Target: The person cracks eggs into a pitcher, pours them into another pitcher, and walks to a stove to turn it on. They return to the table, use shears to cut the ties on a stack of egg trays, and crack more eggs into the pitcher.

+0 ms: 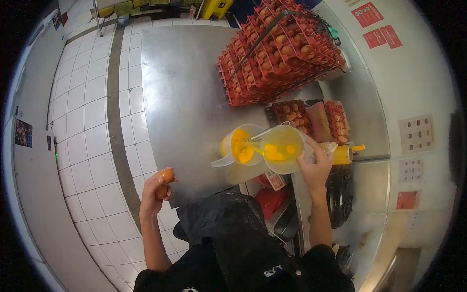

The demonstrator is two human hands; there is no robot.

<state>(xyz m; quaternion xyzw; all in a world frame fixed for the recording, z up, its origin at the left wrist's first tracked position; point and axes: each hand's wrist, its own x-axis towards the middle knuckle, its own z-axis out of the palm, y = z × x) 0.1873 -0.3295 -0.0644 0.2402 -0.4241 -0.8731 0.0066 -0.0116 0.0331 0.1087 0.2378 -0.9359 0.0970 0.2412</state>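
Observation:
My left hand [153, 194] is closed around what look like two brown eggs [166, 175], away from the containers and near the table's left front edge. My right hand [315, 165] grips the right rim of a clear bowl [283, 168] with yolks and egg white in it. The bowl tilts left over a translucent plastic jug [224, 160], whose handle points to the lower left. Egg runs from the bowl's lip into the jug, where several yolks [242, 147] lie. A thin metal utensil [262, 133], partly hidden, rests across the jug's rim.
On the steel table [180, 97] stands a tall strapped stack of red egg trays [277, 53]. Smaller egg trays [293, 114] and a yellow container [343, 155] are right of the bowl. A red object [272, 200] and black cases lie below the table's front edge.

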